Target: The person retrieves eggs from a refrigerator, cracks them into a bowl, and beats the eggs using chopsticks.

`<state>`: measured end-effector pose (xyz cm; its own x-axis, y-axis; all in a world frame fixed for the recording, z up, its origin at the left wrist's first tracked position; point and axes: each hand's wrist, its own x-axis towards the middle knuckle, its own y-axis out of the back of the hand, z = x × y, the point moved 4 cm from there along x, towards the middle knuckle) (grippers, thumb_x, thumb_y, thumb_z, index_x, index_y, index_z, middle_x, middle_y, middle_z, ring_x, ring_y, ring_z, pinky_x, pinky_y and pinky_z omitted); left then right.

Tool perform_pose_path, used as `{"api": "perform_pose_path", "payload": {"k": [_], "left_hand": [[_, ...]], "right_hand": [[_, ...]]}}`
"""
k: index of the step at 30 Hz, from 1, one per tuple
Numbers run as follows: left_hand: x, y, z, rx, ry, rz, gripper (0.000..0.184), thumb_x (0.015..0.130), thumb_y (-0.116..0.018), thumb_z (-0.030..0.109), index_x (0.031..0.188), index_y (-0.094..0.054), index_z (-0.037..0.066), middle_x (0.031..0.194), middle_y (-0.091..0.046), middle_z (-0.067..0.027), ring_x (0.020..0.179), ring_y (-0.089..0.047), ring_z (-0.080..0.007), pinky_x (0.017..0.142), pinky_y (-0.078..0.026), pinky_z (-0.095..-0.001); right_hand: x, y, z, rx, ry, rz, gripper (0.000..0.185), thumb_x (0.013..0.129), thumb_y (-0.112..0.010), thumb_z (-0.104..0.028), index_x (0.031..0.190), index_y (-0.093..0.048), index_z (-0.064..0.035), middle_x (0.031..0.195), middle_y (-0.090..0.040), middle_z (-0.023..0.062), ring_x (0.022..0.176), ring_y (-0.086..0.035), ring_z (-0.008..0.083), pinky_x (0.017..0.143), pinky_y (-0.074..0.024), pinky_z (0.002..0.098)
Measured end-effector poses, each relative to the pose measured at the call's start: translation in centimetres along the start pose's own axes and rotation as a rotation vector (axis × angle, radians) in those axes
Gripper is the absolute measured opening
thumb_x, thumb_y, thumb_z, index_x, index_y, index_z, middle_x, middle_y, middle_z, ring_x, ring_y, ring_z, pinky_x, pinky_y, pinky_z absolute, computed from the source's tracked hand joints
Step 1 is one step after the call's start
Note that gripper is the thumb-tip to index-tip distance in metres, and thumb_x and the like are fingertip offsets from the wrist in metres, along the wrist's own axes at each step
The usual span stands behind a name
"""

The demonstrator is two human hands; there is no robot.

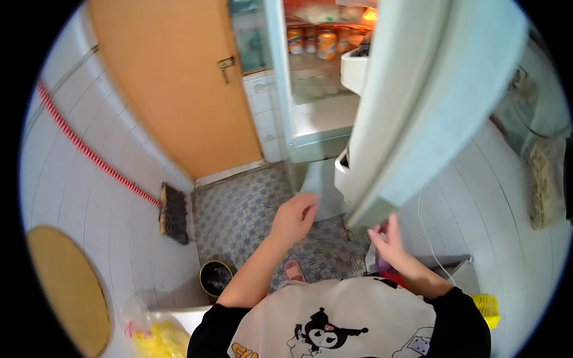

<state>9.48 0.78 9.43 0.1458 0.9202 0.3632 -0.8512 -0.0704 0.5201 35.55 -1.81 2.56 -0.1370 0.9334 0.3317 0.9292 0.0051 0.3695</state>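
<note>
The refrigerator door (439, 101) stands ajar on the right, with white shelves (356, 73) on its inner side. My right hand (388, 240) is at the door's lower edge, thumb and fingers apart, holding nothing that I can see; whether it touches the door is unclear. Further left, my left hand (292, 219) is in front of the pale lower part of the refrigerator (325, 188). Its fingers are loosely curled with a gap to the thumb, and nothing shows in it. Inside the refrigerator are several orange cans (326, 45) on a shelf, below a glowing lamp.
An orange-brown door (173, 83) is at the back left. A brush (174, 213) with a red-white handle leans on the tiled left wall. A dark bucket (216, 278) stands on the patterned floor (239, 209). Yellow items in a plastic bag (160, 340) lie at lower left; a yellow basket (486, 310) is at right.
</note>
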Motion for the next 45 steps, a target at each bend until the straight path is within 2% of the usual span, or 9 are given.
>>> {"api": "perform_pose_path", "payload": {"k": [3,5,9,19,22,27,32,40,45], "left_hand": [[4.7,-2.1,0.8,-0.098,-0.045,-0.115,0.024,0.085,-0.057,0.009,0.108,-0.061,0.006,0.101,-0.063,-0.0139,0.077,-0.063,-0.0248,0.067,-0.051,-0.0315],[7.2,-3.8,1.6,-0.135,-0.125,-0.214,0.024,0.086,-0.057,0.011,0.109,-0.061,0.007,0.103,-0.062,-0.0140,0.080,-0.064,-0.0256,0.069,-0.052,-0.0320],[11.3,-5.6,1.5,-0.207,-0.230,-0.396,0.025,0.086,-0.058,0.011,0.111,-0.060,0.006,0.106,-0.062,-0.0135,0.080,-0.064,-0.0243,0.070,-0.051,-0.0309],[18.0,-10.5,-6.1,-0.339,-0.107,-0.588,0.033,0.091,-0.055,0.011,0.123,-0.054,0.007,0.107,-0.061,-0.0085,0.075,-0.062,-0.0129,0.065,-0.049,-0.0239],[22.1,-11.0,-9.3,-0.532,0.135,-0.505,0.038,0.087,-0.058,0.011,0.125,-0.053,0.007,0.111,-0.060,-0.0111,0.079,-0.063,-0.0176,0.066,-0.051,-0.0281],[31.4,-10.0,-14.6,-0.773,0.427,-0.277,0.056,0.089,-0.055,0.015,0.139,-0.032,0.008,0.124,-0.052,-0.0129,0.096,-0.060,-0.0242,0.080,-0.049,-0.0351],[39.0,-11.2,-18.4,-1.258,0.581,-0.086,0.073,0.088,-0.053,0.013,0.146,-0.009,0.010,0.142,-0.032,-0.0133,0.123,-0.043,-0.0330,0.095,-0.042,-0.0462],[44.4,-14.9,-17.3,-1.531,0.578,0.119,0.032,0.093,-0.050,0.030,0.118,-0.044,0.010,0.124,-0.050,-0.0029,0.119,-0.046,-0.0251,0.102,-0.034,-0.0460],[45.0,-16.0,-19.4,-1.567,0.544,0.236,0.032,0.090,-0.059,0.032,0.111,-0.049,0.011,0.105,-0.054,-0.0026,0.102,-0.059,-0.0236,0.083,-0.049,-0.0376]], "right_hand": [[-5.2,5.0,0.7,-0.167,0.018,0.160,0.050,0.085,-0.055,-0.013,0.126,-0.032,0.0030,0.095,-0.051,0.0099,0.081,-0.051,0.0152,0.071,-0.0449,0.0303],[-8.0,7.6,0.2,-0.320,-0.105,0.278,0.054,0.085,-0.052,-0.017,0.130,-0.031,0.0058,0.123,-0.045,0.0209,0.111,-0.046,0.0337,0.099,-0.0338,0.0427],[-12.0,10.1,3.1,-0.326,-0.187,0.762,0.068,0.091,-0.042,-0.026,0.142,-0.014,0.0081,0.149,-0.016,0.0221,0.140,-0.012,0.0327,0.113,-0.0084,0.0384],[-13.2,18.9,7.3,0.100,-0.445,1.345,0.059,0.095,-0.043,-0.044,0.138,-0.035,-0.0032,0.121,-0.050,0.0063,0.110,-0.045,0.0165,0.096,-0.0351,0.0304],[-8.2,14.6,-1.6,-0.317,-0.136,1.609,0.050,0.093,-0.053,-0.024,0.135,-0.036,-0.0018,0.126,-0.046,0.0110,0.109,-0.045,0.0193,0.096,-0.0349,0.0313],[1.0,9.0,-8.2,-0.979,0.279,0.904,0.051,0.077,-0.054,-0.002,0.125,-0.041,-0.0013,0.125,-0.044,0.0196,0.114,-0.043,0.0305,0.098,-0.0322,0.0424],[12.5,6.1,-4.7,-0.788,0.320,0.587,0.039,0.068,-0.064,-0.006,0.105,-0.054,-0.0013,0.113,-0.053,0.0207,0.099,-0.052,0.0361,0.085,-0.0420,0.0425],[24.5,6.5,0.7,-0.567,0.282,0.333,0.040,0.071,-0.064,-0.006,0.109,-0.056,-0.0047,0.115,-0.053,0.0167,0.100,-0.053,0.0361,0.086,-0.0442,0.0416],[27.9,7.7,3.1,-0.522,0.255,0.340,0.040,0.071,-0.064,-0.002,0.110,-0.055,-0.0018,0.115,-0.053,0.0174,0.102,-0.053,0.0342,0.089,-0.0430,0.0384]]}}
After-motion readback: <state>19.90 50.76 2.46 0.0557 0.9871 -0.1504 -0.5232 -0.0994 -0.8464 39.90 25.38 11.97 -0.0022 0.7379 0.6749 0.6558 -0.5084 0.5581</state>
